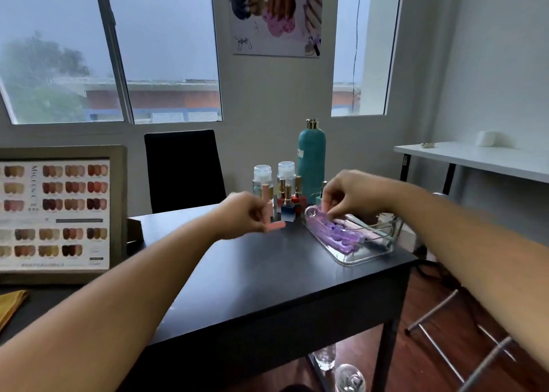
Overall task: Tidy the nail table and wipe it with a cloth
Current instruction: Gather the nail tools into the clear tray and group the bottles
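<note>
Cloth, yellow and folded, lies at the far eight o'clock edge of the view, on a dark top well apart from both hands. Just beyond it, at nine o'clock, a framed chart of nail colour samples stands upright. A black high-backed chair sits at eleven o'clock, behind the dark rectangular surface.

The left hand is stretched out over the far side of the surface. Its fingers are curled, pinching a small pink rectangular block held low over the top. Blur hides whether the block touches the surface.

Just beside that hand, at twelve o'clock, a cluster of small nail polish bottles with gold caps stands upright. Two clear plastic bottles with white caps stand behind the cluster, and a tall teal bottle with a gold pump stands at one o'clock.

The right hand hovers over the far end of a clear plastic tray, thumb and forefinger pinching a second small pink block. Translucent purple toe separators lie in the tray, which rests on the surface's two o'clock corner. A white side table stands at three o'clock, well apart.
</note>
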The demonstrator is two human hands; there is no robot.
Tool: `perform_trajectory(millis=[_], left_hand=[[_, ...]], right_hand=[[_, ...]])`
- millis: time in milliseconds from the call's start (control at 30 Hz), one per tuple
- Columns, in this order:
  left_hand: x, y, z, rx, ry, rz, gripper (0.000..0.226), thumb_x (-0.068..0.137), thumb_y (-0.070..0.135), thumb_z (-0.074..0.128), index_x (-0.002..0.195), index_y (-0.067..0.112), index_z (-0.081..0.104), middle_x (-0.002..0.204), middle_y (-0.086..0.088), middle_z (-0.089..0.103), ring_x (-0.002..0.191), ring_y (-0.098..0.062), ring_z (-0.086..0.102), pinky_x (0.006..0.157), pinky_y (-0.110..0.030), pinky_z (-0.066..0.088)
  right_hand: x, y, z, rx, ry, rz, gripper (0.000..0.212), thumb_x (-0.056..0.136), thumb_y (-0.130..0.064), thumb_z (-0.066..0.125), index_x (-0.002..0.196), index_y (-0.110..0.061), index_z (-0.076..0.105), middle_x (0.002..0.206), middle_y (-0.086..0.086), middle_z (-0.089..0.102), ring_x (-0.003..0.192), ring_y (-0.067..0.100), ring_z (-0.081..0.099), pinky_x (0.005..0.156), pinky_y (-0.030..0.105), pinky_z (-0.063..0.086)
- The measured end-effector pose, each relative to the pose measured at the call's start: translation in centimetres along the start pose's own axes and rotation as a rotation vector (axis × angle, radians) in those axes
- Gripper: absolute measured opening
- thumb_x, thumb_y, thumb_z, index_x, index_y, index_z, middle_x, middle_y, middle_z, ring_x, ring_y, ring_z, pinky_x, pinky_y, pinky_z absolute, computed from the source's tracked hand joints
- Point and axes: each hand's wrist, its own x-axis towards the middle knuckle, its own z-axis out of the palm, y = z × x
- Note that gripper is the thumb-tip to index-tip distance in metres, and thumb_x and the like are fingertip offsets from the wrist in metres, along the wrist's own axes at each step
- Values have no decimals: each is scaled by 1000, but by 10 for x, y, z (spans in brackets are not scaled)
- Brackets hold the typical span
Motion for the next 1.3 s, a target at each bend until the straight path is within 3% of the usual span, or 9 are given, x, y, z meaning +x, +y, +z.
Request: perform_trajectory(millis=[133,267,367,533,767,867,1000,1133,1300], left_hand=[[34,34,3,-81,102,36,14,75,20,73,66,24,62,62,14,60,56,2,53,58,-12,42],[61,67,23,-88,90,76,9,76,18,71,71,18,64,65,9,61,62,-6,55,56,-8,39],[72,84,40,-67,69,100,7,74,16,73,72,16,66,67,8,62,63,-6,54,59,-14,42],[80,92,53,12,-81,109,5,73,13,74,77,14,71,81,1,70,73,-9,59,75,-26,52],[84,94,52,17,-271,99,12,78,16,72,89,12,74,93,-2,73,91,-18,65,91,-36,51],[86,94,50,-12,-318,106,15,80,18,71,94,13,75,93,0,73,92,-17,65,94,-37,49],[84,92,48,-56,-271,104,16,78,18,72,94,14,74,92,0,73,89,-17,67,90,-32,51],[79,86,40,-65,-178,108,11,79,20,71,90,17,74,88,2,72,75,-9,61,74,-19,48],[66,77,16,-75,-69,67,9,80,19,69,88,17,73,89,0,72,84,-15,66,82,-24,52]], right_hand=[[-8,34,-23,-35,50,93,5,77,-14,76,77,-17,71,72,-4,69,64,7,60,57,10,46],[-10,58,-18,-73,19,158,14,77,-12,75,71,-23,69,65,-10,66,61,5,60,70,25,52],[-7,67,-12,-41,-37,169,16,77,-11,75,69,-23,69,60,-10,66,57,7,60,76,32,55],[2,75,-3,-68,-167,169,17,76,-13,76,67,-27,70,59,-17,64,56,-3,54,58,11,42],[5,78,-2,-29,-245,194,13,76,-12,77,88,-14,77,80,-3,73,66,1,62,63,9,46],[4,79,-2,-28,-207,191,13,78,-14,75,91,-15,77,69,-12,70,63,0,59,63,10,46],[2,77,-6,13,-100,193,11,78,-11,75,88,-14,77,83,10,74,68,16,58,77,33,52],[-1,70,-12,-15,0,163,9,78,-13,75,85,-18,77,80,2,73,67,9,59,75,28,50],[-2,55,-18,35,53,120,7,80,-12,72,83,-16,77,78,-3,73,69,6,63,66,15,46]])
